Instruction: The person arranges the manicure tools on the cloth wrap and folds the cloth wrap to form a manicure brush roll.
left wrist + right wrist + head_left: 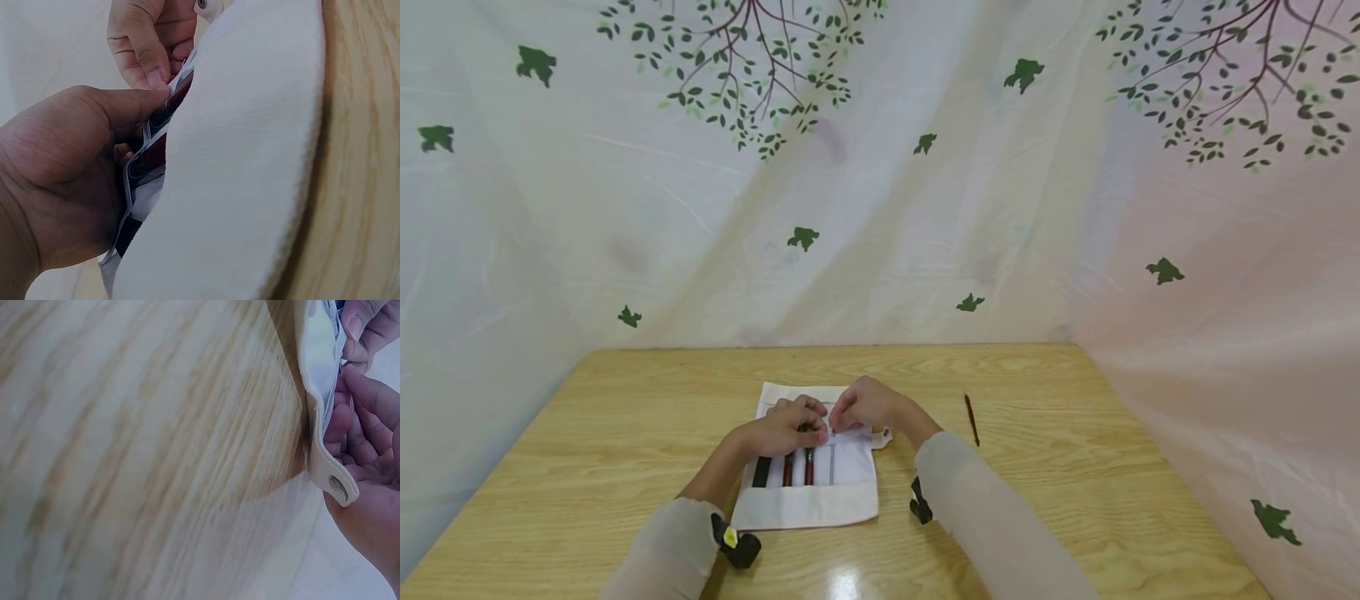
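Note:
A white cloth case (805, 507) lies unrolled on the table. Dark and red slim tools (787, 471) and a thin grey one (832, 467) stand in its slots. The left hand (782, 429) lies over the tools, its thumb and fingers pinching the elastic strip (129, 181) in the left wrist view. Close beside it, the right hand (871, 404) has its fingers curled and its thumb tip at the same strip. The two thumbs nearly meet in the left wrist view. Whatever is between the right fingertips is mostly hidden.
A slim brown stick (972, 420) lies on the wooden table (1037, 467), right of the case. The case's snap tab (337, 484) sticks out under the right hand. A white curtain (880, 275) with leaf prints hangs behind the table.

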`<state>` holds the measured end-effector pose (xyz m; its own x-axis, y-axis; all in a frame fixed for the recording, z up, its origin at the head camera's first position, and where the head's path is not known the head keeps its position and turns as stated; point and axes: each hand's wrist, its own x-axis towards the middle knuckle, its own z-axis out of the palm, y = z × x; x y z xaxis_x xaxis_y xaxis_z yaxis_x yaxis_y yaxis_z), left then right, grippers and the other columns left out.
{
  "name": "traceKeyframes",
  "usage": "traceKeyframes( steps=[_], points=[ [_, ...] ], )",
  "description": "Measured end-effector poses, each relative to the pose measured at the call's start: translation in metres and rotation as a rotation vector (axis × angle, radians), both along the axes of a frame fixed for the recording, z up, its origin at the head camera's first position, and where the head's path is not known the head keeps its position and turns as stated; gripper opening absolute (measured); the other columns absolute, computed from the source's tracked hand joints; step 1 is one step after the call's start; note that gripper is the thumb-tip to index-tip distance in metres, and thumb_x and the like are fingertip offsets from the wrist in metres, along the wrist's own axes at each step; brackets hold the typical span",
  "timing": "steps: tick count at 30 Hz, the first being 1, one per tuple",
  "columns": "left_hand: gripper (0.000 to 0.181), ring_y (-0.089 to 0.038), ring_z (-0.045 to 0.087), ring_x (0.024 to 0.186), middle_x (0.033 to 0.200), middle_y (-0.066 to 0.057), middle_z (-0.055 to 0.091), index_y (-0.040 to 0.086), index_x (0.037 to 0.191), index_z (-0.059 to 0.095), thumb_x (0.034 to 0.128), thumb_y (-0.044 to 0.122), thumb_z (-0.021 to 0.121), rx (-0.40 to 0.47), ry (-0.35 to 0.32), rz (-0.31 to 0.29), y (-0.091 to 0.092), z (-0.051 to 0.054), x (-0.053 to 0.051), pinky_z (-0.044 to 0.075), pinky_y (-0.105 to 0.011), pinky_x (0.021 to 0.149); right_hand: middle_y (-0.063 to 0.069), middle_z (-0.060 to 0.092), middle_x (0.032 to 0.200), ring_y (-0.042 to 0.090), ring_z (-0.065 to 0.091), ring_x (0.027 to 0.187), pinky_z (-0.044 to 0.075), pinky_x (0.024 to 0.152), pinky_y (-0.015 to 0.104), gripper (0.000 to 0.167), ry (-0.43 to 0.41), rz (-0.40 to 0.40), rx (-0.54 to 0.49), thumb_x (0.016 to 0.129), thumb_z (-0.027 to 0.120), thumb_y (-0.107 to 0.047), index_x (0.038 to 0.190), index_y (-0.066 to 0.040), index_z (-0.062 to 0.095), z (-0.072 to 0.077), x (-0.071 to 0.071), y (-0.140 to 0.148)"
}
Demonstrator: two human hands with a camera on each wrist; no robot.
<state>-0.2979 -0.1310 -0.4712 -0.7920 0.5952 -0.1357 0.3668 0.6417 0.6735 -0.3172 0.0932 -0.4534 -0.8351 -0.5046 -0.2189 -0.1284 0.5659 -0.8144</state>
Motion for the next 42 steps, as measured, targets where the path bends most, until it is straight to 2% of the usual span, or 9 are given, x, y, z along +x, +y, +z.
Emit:
traceKeyframes(
  steps=[9, 18, 24, 28, 31, 36, 42],
  points=[
    [0.012, -0.029, 0.037, 0.123, 0.137, 0.002, 0.049, 0.026, 0.091, 0.07, 0.1011, 0.029, 0.065, -0.007, 0.031, 0.029, 0.002, -0.001, 0.004, 0.028, -0.057, 0.102, 0.0, 0.074, 0.087, 0.014, 0.062, 0.073, 0.052, 0.065, 0.028, 0.008, 0.058, -0.031, -0.023, 0.094, 0.074, -0.011, 0.098, -0.008, 0.079, 0.004, -0.002, 0.019],
    [0.011, -0.031, 0.038, 0.123, 0.136, 0.0, 0.05, 0.029, 0.089, 0.068, 0.0997, 0.031, 0.067, -0.021, 0.078, 0.056, 0.004, -0.007, 0.009, 0.028, -0.058, 0.101, 0.004, 0.073, 0.088, 0.013, 0.062, 0.076, 0.055, 0.074, 0.032, 0.015, 0.118, -0.049, -0.056, 0.095, 0.072, -0.009, 0.105, 0.001, 0.076, 0.016, -0.002, 0.064],
    [0.012, -0.029, 0.042, 0.115, 0.129, 0.0, 0.054, 0.03, 0.087, 0.064, 0.0989, 0.032, 0.068, -0.008, 0.165, 0.052, 0.004, -0.009, 0.008, 0.029, -0.058, 0.098, 0.012, 0.074, 0.096, 0.022, 0.068, 0.086, 0.057, 0.078, 0.035, 0.022, 0.156, -0.112, -0.057, 0.097, 0.07, -0.01, 0.111, 0.006, 0.072, 0.02, 0.001, 0.103],
    [0.011, -0.025, 0.043, 0.107, 0.124, 0.001, 0.056, 0.029, 0.089, 0.063, 0.0994, 0.03, 0.067, -0.001, 0.223, 0.064, 0.004, -0.01, 0.009, 0.031, -0.054, 0.092, 0.021, 0.072, 0.1, 0.029, 0.068, 0.088, 0.056, 0.078, 0.037, 0.023, 0.187, -0.124, -0.035, 0.099, 0.067, -0.01, 0.113, 0.008, 0.07, 0.022, 0.003, 0.125],
    [0.008, -0.024, 0.044, 0.103, 0.121, 0.0, 0.058, 0.028, 0.092, 0.064, 0.0993, 0.028, 0.067, 0.013, 0.271, 0.065, 0.005, -0.009, 0.011, 0.033, -0.052, 0.087, 0.022, 0.071, 0.1, 0.029, 0.067, 0.087, 0.055, 0.076, 0.037, 0.022, 0.204, -0.142, -0.017, 0.1, 0.066, -0.01, 0.112, 0.007, 0.07, 0.021, 0.004, 0.14],
    [0.003, -0.025, 0.047, 0.106, 0.121, -0.002, 0.061, 0.024, 0.101, 0.066, 0.1001, 0.027, 0.066, 0.032, 0.35, 0.039, 0.008, -0.008, 0.015, 0.036, -0.054, 0.087, 0.014, 0.071, 0.095, 0.02, 0.063, 0.081, 0.053, 0.073, 0.033, 0.018, 0.224, -0.187, 0.017, 0.098, 0.067, -0.01, 0.109, 0.005, 0.071, 0.017, 0.009, 0.161],
    [0.015, -0.035, 0.045, 0.121, 0.131, -0.005, 0.06, 0.024, 0.113, 0.069, 0.1008, 0.031, 0.065, 0.026, 0.39, -0.003, 0.012, -0.012, 0.02, 0.033, -0.065, 0.095, 0.015, 0.07, 0.09, 0.017, 0.061, 0.076, 0.053, 0.069, 0.033, 0.017, 0.226, -0.177, 0.032, 0.098, 0.068, -0.009, 0.107, 0.005, 0.071, 0.012, 0.016, 0.179]
  ],
)
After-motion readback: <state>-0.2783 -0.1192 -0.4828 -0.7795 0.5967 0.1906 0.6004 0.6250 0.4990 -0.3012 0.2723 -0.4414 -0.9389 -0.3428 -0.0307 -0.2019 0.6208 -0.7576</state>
